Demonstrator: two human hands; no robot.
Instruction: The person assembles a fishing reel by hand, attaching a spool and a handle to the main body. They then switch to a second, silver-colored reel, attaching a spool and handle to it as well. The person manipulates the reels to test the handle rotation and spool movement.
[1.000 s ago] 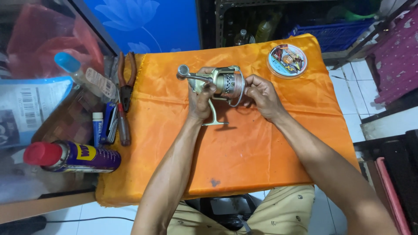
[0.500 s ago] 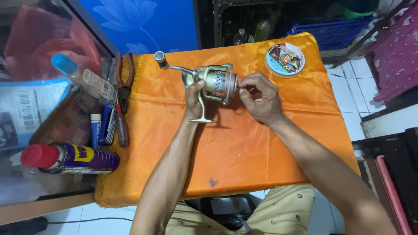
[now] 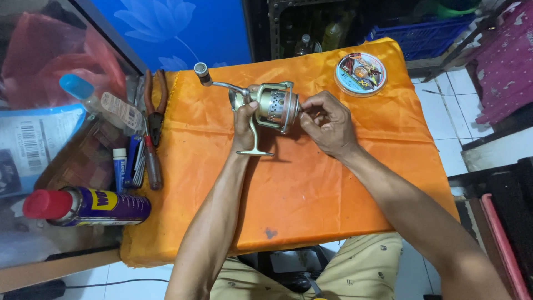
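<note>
An orange cloth point(image 3: 333, 189) covers the table. At its one o'clock corner lies a round spool of fishing line point(image 3: 360, 73). Off the nine o'clock edge sit red-handled pliers point(image 3: 155, 105), a small white tube point(image 3: 119, 166) and, toward seven o'clock, a red-capped blue spray can point(image 3: 89, 206) on its side.

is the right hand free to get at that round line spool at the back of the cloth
Probably not at once: the right hand is pinching the front of the fishing reel. The path itself looks open, only bare orange cloth lies between it and the line spool.
</note>
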